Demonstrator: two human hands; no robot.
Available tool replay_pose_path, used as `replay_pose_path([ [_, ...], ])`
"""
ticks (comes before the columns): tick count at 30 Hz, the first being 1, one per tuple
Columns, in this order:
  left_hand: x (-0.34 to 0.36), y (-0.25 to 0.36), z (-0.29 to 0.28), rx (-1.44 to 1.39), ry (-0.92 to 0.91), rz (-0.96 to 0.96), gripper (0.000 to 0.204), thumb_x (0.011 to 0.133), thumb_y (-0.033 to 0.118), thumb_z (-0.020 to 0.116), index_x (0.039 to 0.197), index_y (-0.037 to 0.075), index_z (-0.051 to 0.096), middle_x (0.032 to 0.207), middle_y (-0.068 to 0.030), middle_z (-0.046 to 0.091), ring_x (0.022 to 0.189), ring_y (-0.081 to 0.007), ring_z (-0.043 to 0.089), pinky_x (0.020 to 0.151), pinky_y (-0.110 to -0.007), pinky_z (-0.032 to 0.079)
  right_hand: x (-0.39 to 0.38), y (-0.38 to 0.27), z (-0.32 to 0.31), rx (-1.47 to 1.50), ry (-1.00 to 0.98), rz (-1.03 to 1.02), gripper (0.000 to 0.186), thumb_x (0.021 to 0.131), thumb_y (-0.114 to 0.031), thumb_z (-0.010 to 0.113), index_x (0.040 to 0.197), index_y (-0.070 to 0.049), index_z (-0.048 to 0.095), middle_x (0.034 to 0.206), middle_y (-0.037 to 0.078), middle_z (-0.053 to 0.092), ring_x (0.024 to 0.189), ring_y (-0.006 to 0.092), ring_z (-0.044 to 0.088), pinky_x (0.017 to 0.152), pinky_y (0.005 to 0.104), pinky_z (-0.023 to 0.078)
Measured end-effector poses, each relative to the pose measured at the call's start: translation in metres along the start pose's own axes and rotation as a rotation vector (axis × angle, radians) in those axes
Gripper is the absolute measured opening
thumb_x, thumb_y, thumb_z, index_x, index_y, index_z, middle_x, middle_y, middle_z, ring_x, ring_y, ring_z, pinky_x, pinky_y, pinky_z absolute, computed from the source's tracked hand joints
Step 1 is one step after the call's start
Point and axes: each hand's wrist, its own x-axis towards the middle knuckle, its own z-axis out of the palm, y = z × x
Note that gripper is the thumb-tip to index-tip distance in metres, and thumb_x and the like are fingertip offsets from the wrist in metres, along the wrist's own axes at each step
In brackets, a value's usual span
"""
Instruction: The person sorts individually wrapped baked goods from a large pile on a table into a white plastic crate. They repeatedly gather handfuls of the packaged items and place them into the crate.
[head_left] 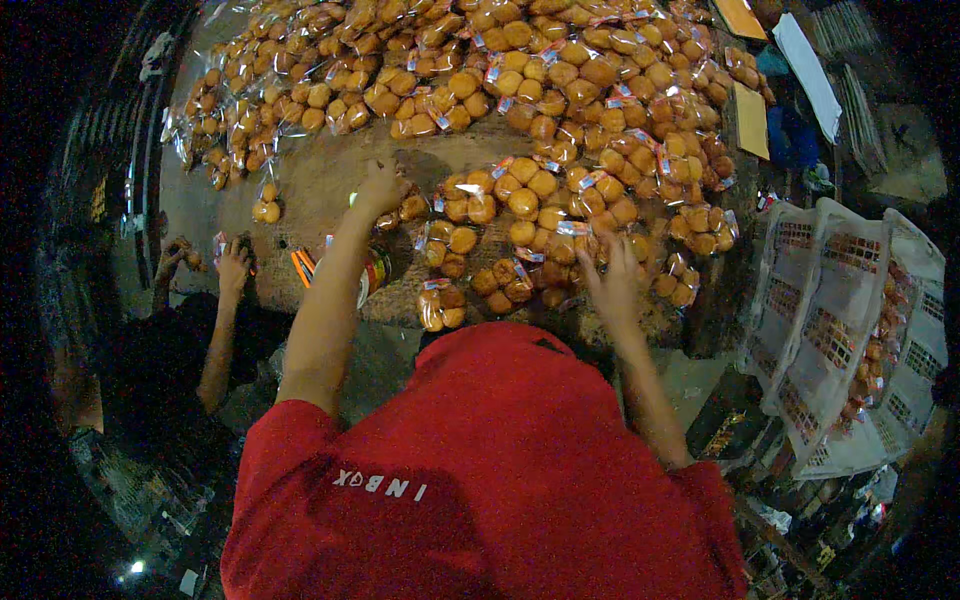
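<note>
Many clear plastic bags of round golden-brown buns (525, 185) lie on a worn wooden table (330, 165), each with a small printed label. My left hand (378, 192) reaches out over the middle of the table. Its fingers look curled at the edge of a bag of buns (412, 208), partly hidden by the hand. Over the nearer bags at the right, my right hand (612, 280) has its fingers stretched and apart, touching or just above a labelled bag (572, 240). Below my left forearm stands a round tin (374, 277), beside orange-handled tools (303, 266).
A large heap of bagged buns (450, 60) covers the far table. Stacked pale plastic crates (815, 310) stand at the right, one with bags inside. To the left, another person's hand (235, 268) rests at the table edge. A single small bag (267, 207) lies nearby.
</note>
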Motion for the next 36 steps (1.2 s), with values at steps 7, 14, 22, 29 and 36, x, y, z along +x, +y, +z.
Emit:
replay_pose_path([
  [7, 0.023, -0.010, -0.006, 0.321, -0.259, 0.186, 0.070, 0.081, 0.053, 0.074, 0.134, 0.010, 0.057, 0.136, -0.0183, 0.060, 0.129, -0.0411, 0.054, 0.102, -0.051, 0.048, -0.094, 0.017, 0.071, -0.093, -0.065, 0.310, 0.080, 0.081, -0.050, 0.081, 0.132, 0.006, 0.054, 0.133, 0.037, 0.050, 0.133, 0.0463, 0.044, 0.111, 0.0490, 0.038],
  [14, -0.007, 0.001, -0.037, 0.248, 0.054, 0.278, 0.059, 0.070, 0.043, 0.087, 0.109, 0.005, 0.066, 0.114, -0.0214, 0.070, 0.107, -0.0373, 0.067, 0.090, -0.047, 0.053, -0.097, 0.025, 0.027, 0.409, -0.130, 0.522, 0.049, 0.085, -0.026, 0.080, 0.119, -0.001, 0.055, 0.099, 0.015, 0.065, 0.089, 0.0321, 0.062, 0.085, 0.0407, 0.051],
  [22, -0.180, 0.063, -0.099, -0.289, -0.138, 0.070, 0.050, 0.071, 0.028, 0.087, 0.108, 0.001, 0.067, 0.097, -0.0189, 0.073, 0.091, -0.0353, 0.071, 0.082, -0.045, 0.055, -0.070, 0.001, 0.008, 0.310, -0.406, 0.152, 0.034, 0.096, -0.024, 0.068, 0.119, 0.000, 0.060, 0.114, 0.024, 0.067, 0.102, 0.0374, 0.067, 0.086, 0.0427, 0.054],
  [29, -0.208, 0.028, 0.030, -0.257, -0.360, 0.293, 0.056, 0.062, 0.028, 0.091, 0.111, 0.008, 0.073, 0.140, -0.0226, 0.054, 0.124, -0.0374, 0.057, 0.101, -0.046, 0.049, -0.026, 0.025, -0.018, -0.424, -0.654, -0.639, 0.049, 0.092, -0.011, 0.054, 0.141, -0.011, 0.052, 0.141, 0.016, 0.052, 0.130, 0.0340, 0.049, 0.105, 0.0523, 0.046],
  [36, -0.219, 0.031, 0.064, -0.089, -0.177, 0.374, 0.065, 0.058, 0.031, 0.095, 0.113, 0.010, 0.069, 0.115, -0.0193, 0.063, 0.105, -0.0403, 0.063, 0.089, -0.048, 0.052, -0.032, 0.037, -0.003, -0.583, -0.454, -0.484, 0.038, 0.087, -0.014, 0.063, 0.123, -0.005, 0.058, 0.125, 0.015, 0.056, 0.122, 0.0340, 0.052, 0.101, 0.0519, 0.043],
])
